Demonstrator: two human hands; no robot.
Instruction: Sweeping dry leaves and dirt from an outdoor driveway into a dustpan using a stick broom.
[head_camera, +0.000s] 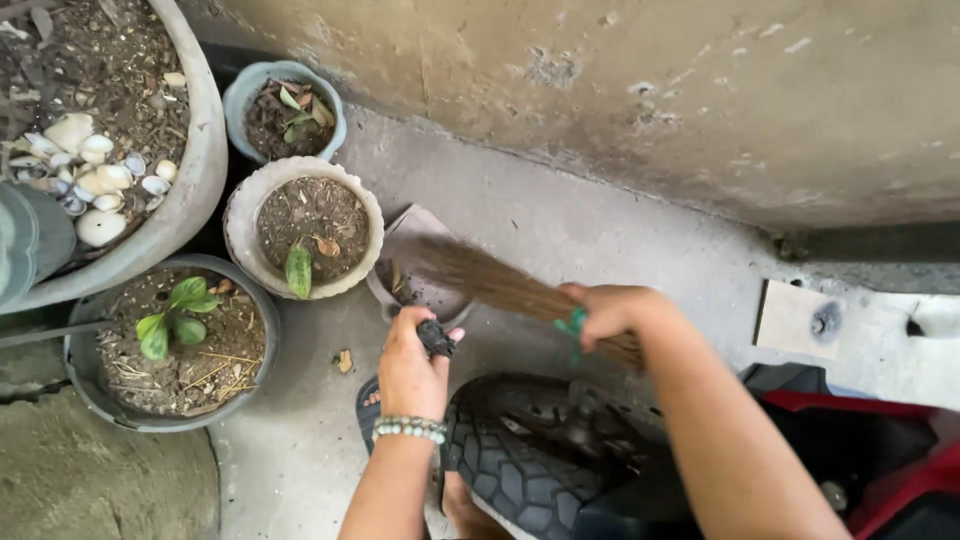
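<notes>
While left hand (408, 372) grips dustpan (415, 268) handle, right hand (607, 312) seemingly clasps blurred broom (490, 280), beside pots.

Broom head (470, 275) smears into motion blur, bristles unreadable | dustpan (420, 262) partly hidden behind that blur | its black handle mostly buried in the left hand (410, 370) | big shell-filled planter (190, 170) cut by top and left edges | tyre (520, 455) runs off the bottom edge

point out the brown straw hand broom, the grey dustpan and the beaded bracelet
brown straw hand broom (500, 283), head view, on the bristle bundle
grey dustpan (410, 240), head view, on its flat pan
beaded bracelet (409, 428), head view, on the beads at the left wrist
</notes>
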